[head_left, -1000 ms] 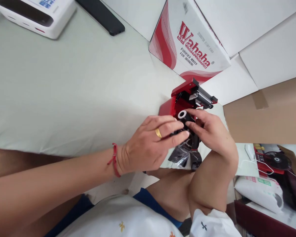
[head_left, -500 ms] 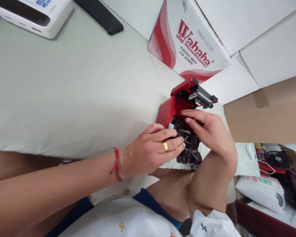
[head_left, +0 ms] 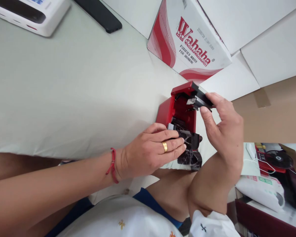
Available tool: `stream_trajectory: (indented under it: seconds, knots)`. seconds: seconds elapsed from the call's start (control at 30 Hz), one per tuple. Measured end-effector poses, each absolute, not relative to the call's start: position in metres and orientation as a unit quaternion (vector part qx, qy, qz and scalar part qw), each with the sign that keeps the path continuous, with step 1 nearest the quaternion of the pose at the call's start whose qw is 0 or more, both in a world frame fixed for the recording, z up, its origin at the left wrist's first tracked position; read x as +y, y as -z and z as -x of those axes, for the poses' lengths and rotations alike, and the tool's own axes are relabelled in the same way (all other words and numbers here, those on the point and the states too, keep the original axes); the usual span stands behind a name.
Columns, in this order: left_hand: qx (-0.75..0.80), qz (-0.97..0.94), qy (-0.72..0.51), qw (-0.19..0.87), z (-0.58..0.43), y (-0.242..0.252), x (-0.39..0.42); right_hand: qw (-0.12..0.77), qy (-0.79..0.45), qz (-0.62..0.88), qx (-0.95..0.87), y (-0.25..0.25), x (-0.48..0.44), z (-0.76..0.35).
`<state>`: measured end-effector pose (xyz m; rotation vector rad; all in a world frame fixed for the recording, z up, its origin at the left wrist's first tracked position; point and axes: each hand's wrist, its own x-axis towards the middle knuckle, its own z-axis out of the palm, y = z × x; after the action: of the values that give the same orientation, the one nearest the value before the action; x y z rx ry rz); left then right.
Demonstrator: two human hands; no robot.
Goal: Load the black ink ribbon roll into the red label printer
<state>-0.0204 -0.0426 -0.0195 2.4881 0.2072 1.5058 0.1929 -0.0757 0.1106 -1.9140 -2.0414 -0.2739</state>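
Observation:
A small red printer (head_left: 166, 110) lies open at the near right edge of the pale table (head_left: 64, 85). A black ribbon roll (head_left: 189, 143) with shiny film sits in its bay. My left hand (head_left: 150, 151), with a gold ring and a red cord at the wrist, presses its fingers on the roll and the printer's front. My right hand (head_left: 223, 125) is raised at the printer's black lid (head_left: 199, 97), thumb and fingers pinching its far end.
A red-and-white Wahaha water carton (head_left: 189, 42) stands just behind the printer, with white boxes (head_left: 268, 42) beside it. A white device (head_left: 27, 13) and a black phone (head_left: 98, 14) lie at the table's far left. Bags and a red thing (head_left: 266, 184) sit on the floor, right.
The roll with its white core went down into the printer's bay. My right hand then left the roll and rose to grip the black lid. My left hand stayed on the roll.

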Motion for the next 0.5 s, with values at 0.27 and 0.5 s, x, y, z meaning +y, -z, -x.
stream_trajectory:
  seconds: [0.27, 0.5]
  knots:
    - [0.084, -0.851, -0.509, 0.095, 0.022, 0.02, -0.043, 0.049, 0.006, 0.696, -0.716, -0.131, -0.11, -0.172]
    - [0.116, -0.818, -0.541, 0.158, 0.019, 0.016, -0.037, -0.013, 0.012, 0.667, -0.745, -0.131, -0.107, -0.169]
